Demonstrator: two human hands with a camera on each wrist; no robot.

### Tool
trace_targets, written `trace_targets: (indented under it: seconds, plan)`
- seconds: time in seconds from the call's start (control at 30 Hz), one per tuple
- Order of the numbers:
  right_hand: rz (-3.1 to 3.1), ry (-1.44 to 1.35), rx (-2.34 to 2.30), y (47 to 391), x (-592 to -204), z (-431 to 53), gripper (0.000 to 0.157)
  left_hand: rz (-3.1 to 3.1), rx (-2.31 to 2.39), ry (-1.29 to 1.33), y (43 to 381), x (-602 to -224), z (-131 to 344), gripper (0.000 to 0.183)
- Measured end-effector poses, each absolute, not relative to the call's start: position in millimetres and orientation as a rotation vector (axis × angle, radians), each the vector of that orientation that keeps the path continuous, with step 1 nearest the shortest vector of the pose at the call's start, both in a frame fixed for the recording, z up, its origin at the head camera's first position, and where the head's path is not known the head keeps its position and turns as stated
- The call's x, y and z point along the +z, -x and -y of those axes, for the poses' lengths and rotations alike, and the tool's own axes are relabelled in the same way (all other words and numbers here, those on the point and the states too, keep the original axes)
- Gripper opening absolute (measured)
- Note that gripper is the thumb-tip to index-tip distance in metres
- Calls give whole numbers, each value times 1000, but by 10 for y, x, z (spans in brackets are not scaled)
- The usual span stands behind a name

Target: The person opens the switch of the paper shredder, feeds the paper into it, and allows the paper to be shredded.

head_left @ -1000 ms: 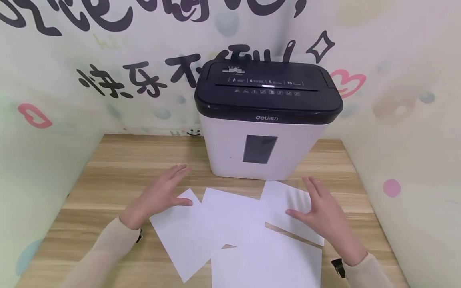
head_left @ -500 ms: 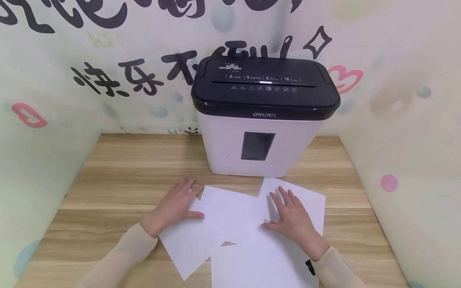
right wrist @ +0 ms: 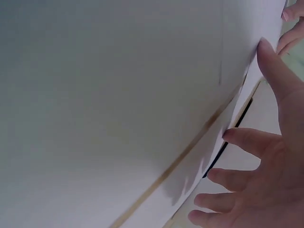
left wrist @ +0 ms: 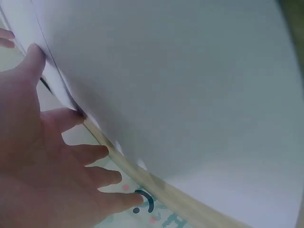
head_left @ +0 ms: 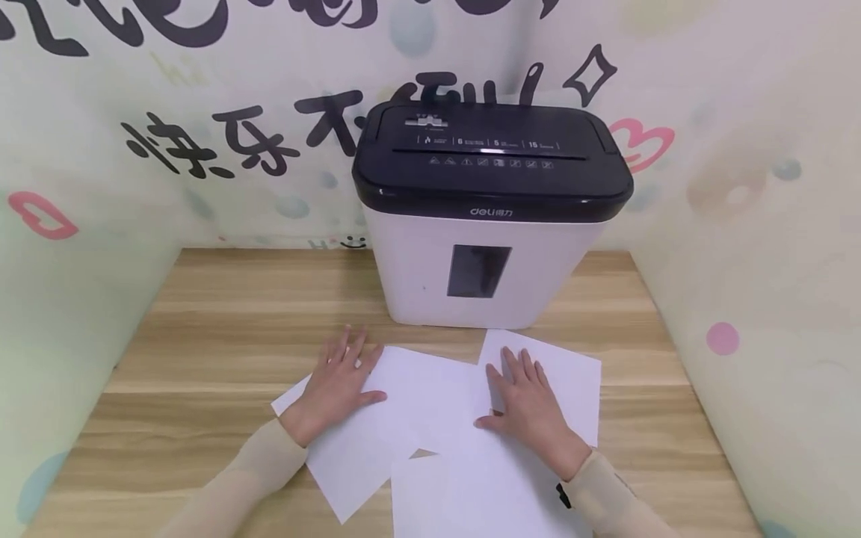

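Paper sheets lie on the near side of the shredder; left hand and right hand are spread over them. Gathering seems the step; next move likely needs sweeping inward.

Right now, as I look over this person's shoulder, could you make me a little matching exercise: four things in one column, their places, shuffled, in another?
Things
1. White plastic shredder with a black top
2. Person's bare left hand
3. Person's bare right hand
4. Round pink dot

Places
A. Over the right part of the flat white paper sheets
B. On the right-hand wall
C. Standing beyond the sheets, as the head view shows
D. Over the left part of the sheets

Right pairs: 1-C, 2-D, 3-A, 4-B
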State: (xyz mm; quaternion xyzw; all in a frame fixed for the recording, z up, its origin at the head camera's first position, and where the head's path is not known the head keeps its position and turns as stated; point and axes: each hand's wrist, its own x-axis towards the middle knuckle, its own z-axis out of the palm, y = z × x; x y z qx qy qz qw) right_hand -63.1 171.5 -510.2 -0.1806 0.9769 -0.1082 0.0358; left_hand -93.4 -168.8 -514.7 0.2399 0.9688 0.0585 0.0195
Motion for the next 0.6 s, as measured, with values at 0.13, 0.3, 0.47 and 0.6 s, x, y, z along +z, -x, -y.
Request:
trace_targets:
  seconds: [0.13, 0.3, 0.47, 0.6]
  plan:
    - [-3032, 581, -387, 622, -5114, -1716, 81, -3055, 163, -770, 938, -5170, 1658, 75]
    - [-3096, 637, -530, 611, -5110, -1694, 56, -3135, 320, -851, 956, -5159, 1624, 57]
    - [-2947, 403, -1030, 625, -5042, -1685, 14, -3143, 610, -765, 935, -5054, 1637, 24]
    - [-2754, 171, -1355, 690, -4968, -1738, 15, -2938, 1019, -496, 913, -4872, 1683, 12]
